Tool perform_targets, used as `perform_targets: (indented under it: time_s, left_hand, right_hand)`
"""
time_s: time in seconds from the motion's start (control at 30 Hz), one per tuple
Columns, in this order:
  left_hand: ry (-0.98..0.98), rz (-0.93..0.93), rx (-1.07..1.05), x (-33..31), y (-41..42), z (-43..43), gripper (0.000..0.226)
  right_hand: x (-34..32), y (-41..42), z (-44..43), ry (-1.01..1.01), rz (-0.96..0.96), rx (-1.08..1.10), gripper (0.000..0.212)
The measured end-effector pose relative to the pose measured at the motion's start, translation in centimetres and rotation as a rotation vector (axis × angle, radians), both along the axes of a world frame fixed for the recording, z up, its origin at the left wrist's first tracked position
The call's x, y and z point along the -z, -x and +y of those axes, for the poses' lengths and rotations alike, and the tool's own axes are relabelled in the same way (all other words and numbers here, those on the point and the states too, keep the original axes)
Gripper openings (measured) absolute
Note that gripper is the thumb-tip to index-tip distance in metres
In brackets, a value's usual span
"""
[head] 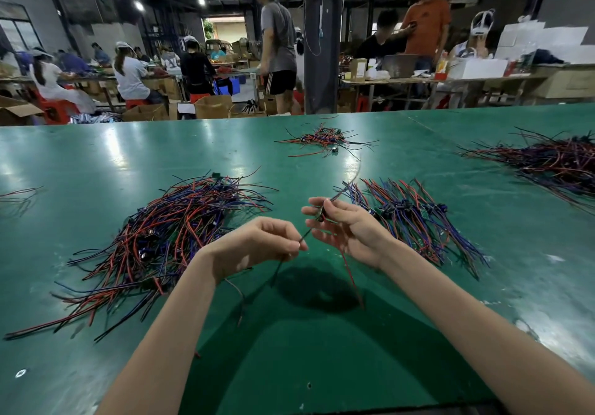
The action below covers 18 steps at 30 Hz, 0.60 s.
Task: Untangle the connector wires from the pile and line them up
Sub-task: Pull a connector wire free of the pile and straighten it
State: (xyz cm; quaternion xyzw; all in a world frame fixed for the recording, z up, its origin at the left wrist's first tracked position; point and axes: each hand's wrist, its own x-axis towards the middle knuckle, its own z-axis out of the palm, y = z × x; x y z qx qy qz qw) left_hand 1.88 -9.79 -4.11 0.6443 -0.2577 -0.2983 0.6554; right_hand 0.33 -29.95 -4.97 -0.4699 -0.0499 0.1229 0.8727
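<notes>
The person held one connector wire (305,236) stretched between both hands, just above the green table (96,163). The left hand (257,244) had its fingers curled in, thumb and forefinger pinched together on the wire's lower dark end. The right hand (346,226) sat slightly higher and farther out, nipping the same wire between thumb and forefinger where a small dark connector showed, its other fingers splayed loosely. From that grip the wire ran on up and away past the fingertips, while a red lead (352,274) and a black lead (277,269) dangled down toward the tabletop under the hands.

The tangled pile (167,237) of red, blue and black wires lay just to the left of the left hand, near its wrist. To the right, close beside the right hand, lay the lined-up row (415,221), wires side by side with their connectors in a band across the middle. A small heap (325,139) sat farther back, and a bigger heap (553,162) lay well off at the right edge.

Beyond the table stood open cardboard boxes (212,105) on the floor; I could not see what was in them. A blue crate (236,85) sat under a far bench, its contents hidden too.
</notes>
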Motion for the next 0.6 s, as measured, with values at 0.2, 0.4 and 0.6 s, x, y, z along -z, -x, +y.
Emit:
perform_targets:
  time_s: [0.2, 0.4, 0.6]
  left_hand:
    - [-0.074, 0.006, -0.105, 0.2, -0.1, -0.7, 0.026]
    - [-0.024, -0.036, -0.488, 0.8, -0.2, -1.9, 0.015]
    - [-0.083, -0.079, -0.517, 1.3, -0.1, -2.4, 0.005]
  right_hand:
    - [0.0, 0.1, 0.3, 0.046, -0.033, 0.021, 0.018]
    - [0.7, 0.5, 0.9, 0.23, -0.027, -0.038, 0.017]
    - [1.2, 0.8, 1.4, 0.37, -0.044, -0.076, 0.009]
